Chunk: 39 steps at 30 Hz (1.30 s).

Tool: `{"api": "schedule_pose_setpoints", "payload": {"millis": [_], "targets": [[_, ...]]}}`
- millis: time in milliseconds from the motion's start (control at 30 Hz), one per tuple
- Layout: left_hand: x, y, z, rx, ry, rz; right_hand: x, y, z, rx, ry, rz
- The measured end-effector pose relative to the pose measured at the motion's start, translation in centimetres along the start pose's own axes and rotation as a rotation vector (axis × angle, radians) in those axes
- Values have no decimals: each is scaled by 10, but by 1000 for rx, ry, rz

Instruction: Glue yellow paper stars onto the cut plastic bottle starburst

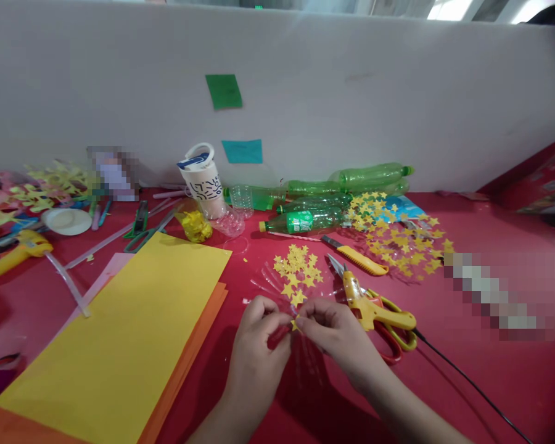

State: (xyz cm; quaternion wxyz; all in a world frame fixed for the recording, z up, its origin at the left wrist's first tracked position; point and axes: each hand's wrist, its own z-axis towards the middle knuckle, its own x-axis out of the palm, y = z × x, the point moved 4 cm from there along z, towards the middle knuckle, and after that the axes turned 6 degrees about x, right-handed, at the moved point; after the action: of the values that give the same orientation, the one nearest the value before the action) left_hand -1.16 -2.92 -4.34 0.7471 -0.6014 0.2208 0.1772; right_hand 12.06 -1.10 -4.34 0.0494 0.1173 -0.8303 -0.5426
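My right hand (335, 327) pinches a small yellow star (296, 324) between thumb and fingertips. Right beside it, my left hand (261, 345) is closed, its fingertips meeting the star's left side; what they grip is hidden. Under and around both hands spreads a clear plastic piece cut into thin strips (264, 285), perhaps part of a bottle. Yellow paper stars (298, 268) cover its far part in a cluster. To the right of my right hand lie a yellow glue gun (363, 305) and scissors (391, 336) with red and yellow handles.
Yellow paper (129, 327) lies at left over orange sheets. Behind are green bottles (319, 216), a white cup (203, 185) and a yellow cutter (363, 259). More stars (407, 246) are scattered at right. A black cord (467, 376) runs off the glue gun. A pale partition (305, 92) stands behind.
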Motion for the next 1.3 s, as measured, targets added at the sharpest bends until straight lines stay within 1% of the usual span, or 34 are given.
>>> {"api": "schedule_pose_setpoints", "payload": {"millis": [100, 167, 300, 367, 467, 533, 600, 733, 833, 933, 1033, 1133, 1233, 1300], "targets": [[0, 1, -1, 10, -4, 9, 0, -1, 0, -49, -4, -39], [0, 2, -1, 6, -7, 11, -1, 0, -3, -106, -29, -124], [1, 4, 0, -16, -11, 28, -9, 7, -15, -281, -210, -487], [1, 3, -1, -1, -22, 38, -14, 12, -23, -375, -264, -622], [1, 3, 0, 16, -38, 52, -22, 21, -29, -485, -302, -678], [2, 2, 0, 14, -33, 59, -30, 26, -31, -530, -338, -687], [1, 0, 2, 13, -24, 63, -38, 29, -30, -528, -360, -709], [-1, -6, 5, 21, -3, 88, -49, 28, -25, -431, -323, -714], [-2, -10, 7, 26, 22, 116, -49, 23, -22, -380, -256, -692], [-1, -11, 8, 29, 31, 139, -45, 20, -21, -370, -210, -697], [-1, -10, 7, 47, 30, 180, -46, 23, -25, -394, -224, -705], [-5, -14, 5, 76, 29, 234, -52, 31, -31, -429, -272, -723], [-13, -25, 3, 154, -9, 269, -60, 39, -36, -493, -315, -748], [-17, -35, 1, 232, -56, 292, -61, 45, -37, -585, -298, -778]]}}
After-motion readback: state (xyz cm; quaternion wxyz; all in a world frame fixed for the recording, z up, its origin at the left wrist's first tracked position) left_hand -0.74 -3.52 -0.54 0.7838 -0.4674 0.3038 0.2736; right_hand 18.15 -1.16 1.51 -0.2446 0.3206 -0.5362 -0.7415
